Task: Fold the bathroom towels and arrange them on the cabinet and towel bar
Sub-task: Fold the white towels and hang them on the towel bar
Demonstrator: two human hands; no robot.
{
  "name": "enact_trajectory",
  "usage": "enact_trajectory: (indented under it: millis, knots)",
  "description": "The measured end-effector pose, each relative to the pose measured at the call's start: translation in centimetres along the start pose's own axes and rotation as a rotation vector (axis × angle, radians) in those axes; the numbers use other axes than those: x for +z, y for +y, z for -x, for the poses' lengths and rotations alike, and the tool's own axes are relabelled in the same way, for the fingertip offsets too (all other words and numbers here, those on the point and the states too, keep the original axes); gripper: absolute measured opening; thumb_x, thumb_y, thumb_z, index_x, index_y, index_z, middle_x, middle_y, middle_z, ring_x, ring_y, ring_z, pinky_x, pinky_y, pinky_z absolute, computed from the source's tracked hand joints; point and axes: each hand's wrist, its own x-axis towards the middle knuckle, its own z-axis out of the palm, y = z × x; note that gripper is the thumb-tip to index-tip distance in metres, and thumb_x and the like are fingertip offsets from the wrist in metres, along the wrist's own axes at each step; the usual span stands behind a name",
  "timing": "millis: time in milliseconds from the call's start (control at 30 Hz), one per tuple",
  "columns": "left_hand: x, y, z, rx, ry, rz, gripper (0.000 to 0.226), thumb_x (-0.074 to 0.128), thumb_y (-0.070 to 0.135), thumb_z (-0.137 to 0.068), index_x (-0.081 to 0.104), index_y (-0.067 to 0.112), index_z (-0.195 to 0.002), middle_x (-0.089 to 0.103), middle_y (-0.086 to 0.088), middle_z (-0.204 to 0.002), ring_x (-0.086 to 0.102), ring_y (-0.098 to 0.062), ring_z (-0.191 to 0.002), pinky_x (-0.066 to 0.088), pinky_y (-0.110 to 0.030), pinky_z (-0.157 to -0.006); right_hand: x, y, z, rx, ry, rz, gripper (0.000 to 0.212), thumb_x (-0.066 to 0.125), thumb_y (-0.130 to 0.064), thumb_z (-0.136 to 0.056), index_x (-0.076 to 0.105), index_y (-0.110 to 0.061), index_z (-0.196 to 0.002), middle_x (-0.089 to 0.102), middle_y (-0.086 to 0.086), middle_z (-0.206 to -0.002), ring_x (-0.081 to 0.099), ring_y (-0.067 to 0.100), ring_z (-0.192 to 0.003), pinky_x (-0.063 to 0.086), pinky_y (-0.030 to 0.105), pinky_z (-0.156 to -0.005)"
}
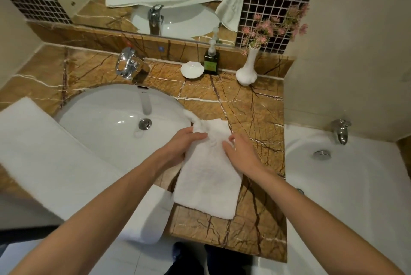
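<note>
A small white hand towel (208,182) lies on the brown marble counter (255,108) to the right of the sink. Its far end is bunched up and reaches the basin's rim. My left hand (181,143) grips that bunched far left corner. My right hand (239,150) pinches the towel's far right edge between thumb and fingers. A large white bath towel (51,163), folded long, lies across the counter's left front, and its end hangs over the front edge.
The white sink basin (106,119) with a chrome tap (129,64) sits in the counter's left half. At the back stand a white shell dish (192,69), a soap bottle (211,61) and a white vase of pink flowers (248,68). A bathtub (347,185) lies to the right.
</note>
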Motion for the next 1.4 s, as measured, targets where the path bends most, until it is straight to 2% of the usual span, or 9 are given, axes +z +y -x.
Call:
enact_trajectory:
  millis: [133,233,367,433,667,900,967,1233,1400]
  knots:
    - [0.2,1.4,1.5,0.037,-0.008,0.262,0.037,0.059,0.016,-0.075,0.064,0.006,-0.110,0.069,-0.018,-0.101,0.065,-0.032,-0.096,0.048,-0.041,-0.090,-0.4,-1.1,0.0,0.151,-0.019,-0.138,0.062,0.036,-0.059,-0.094,0.034,-0.015,-0.137,0.047,0.008,-0.138,0.048,0.029,-0.121,0.042,0.047,-0.099]
    - [-0.4,3.2,2.8,0.076,0.015,0.434,0.029,0.051,0.011,-0.077,0.072,0.003,-0.095,0.070,-0.018,-0.096,0.065,-0.032,-0.094,0.048,-0.039,-0.090,-1.4,-2.8,-0.4,0.251,-0.142,-0.488,0.073,0.039,-0.064,-0.091,0.038,-0.011,-0.141,0.052,0.011,-0.137,0.050,0.032,-0.124,0.040,0.051,-0.104]
    - [-1.5,5.7,5.2,0.183,-0.006,0.480,0.036,0.052,0.011,-0.072,0.068,0.003,-0.104,0.071,-0.016,-0.098,0.068,-0.028,-0.092,0.055,-0.036,-0.082,-3.7,-5.8,-0.9,0.304,-0.456,-1.075,0.050,0.063,-0.045,-0.086,0.061,-0.011,-0.123,0.069,0.016,-0.113,0.070,0.029,-0.097,0.058,0.038,-0.072]
    - [-2.0,6.9,6.6,0.227,-0.004,0.511,0.040,0.053,0.011,-0.073,0.063,0.001,-0.111,0.070,-0.017,-0.101,0.069,-0.029,-0.093,0.056,-0.035,-0.077,-4.8,-7.6,-1.1,0.273,-0.591,-1.180,0.047,0.072,-0.034,-0.080,0.063,-0.007,-0.117,0.068,0.018,-0.114,0.068,0.032,-0.101,0.058,0.039,-0.074]
    - [-3.4,10.5,11.7,0.397,0.116,0.470,0.047,0.064,0.038,-0.079,0.066,0.010,-0.117,0.066,-0.015,-0.118,0.062,-0.029,-0.113,0.053,-0.037,-0.089,-9.2,-15.0,-2.1,0.057,-0.782,-1.201,0.059,0.065,-0.043,-0.081,0.056,-0.012,-0.130,0.060,0.017,-0.130,0.056,0.034,-0.121,0.041,0.051,-0.105]
    - [-3.3,13.6,17.9,0.571,0.074,0.258,0.036,0.045,0.037,-0.094,0.075,0.019,-0.098,0.073,-0.001,-0.096,0.068,-0.016,-0.094,0.056,-0.029,-0.078,-16.6,-20.7,0.9,-0.252,-0.695,-1.047,0.038,0.074,-0.044,-0.074,0.073,-0.014,-0.099,0.071,0.011,-0.100,0.068,0.027,-0.096,0.056,0.042,-0.085]
    - [-2.7,14.6,19.8,0.623,0.112,0.208,0.037,0.051,0.037,-0.089,0.066,0.015,-0.114,0.068,-0.008,-0.107,0.065,-0.023,-0.100,0.056,-0.034,-0.081,-18.5,-22.2,2.8,-0.309,-0.675,-0.974,0.036,0.075,-0.047,-0.070,0.077,-0.017,-0.089,0.073,0.009,-0.096,0.070,0.025,-0.091,0.058,0.037,-0.075]
    - [-0.6,19.3,26.3,0.719,0.117,0.161,0.049,0.056,0.031,-0.090,0.053,0.001,-0.129,0.056,-0.022,-0.118,0.055,-0.034,-0.101,0.046,-0.040,-0.083,-24.2,-25.6,10.8,-0.450,-0.397,-0.892,0.028,0.063,-0.025,-0.081,0.064,-0.012,-0.106,0.073,0.010,-0.089,0.071,0.019,-0.074,0.056,0.030,-0.059]
    - [0.9,22.8,30.0,0.857,0.047,0.159,0.041,0.052,0.010,-0.091,0.050,-0.007,-0.129,0.053,-0.031,-0.130,0.053,-0.044,-0.116,0.045,-0.053,-0.099,-28.2,-27.1,15.3,-0.678,-0.400,-0.964,0.041,0.061,-0.021,-0.078,0.065,-0.010,-0.117,0.068,0.017,-0.113,0.067,0.031,-0.098,0.058,0.038,-0.073]
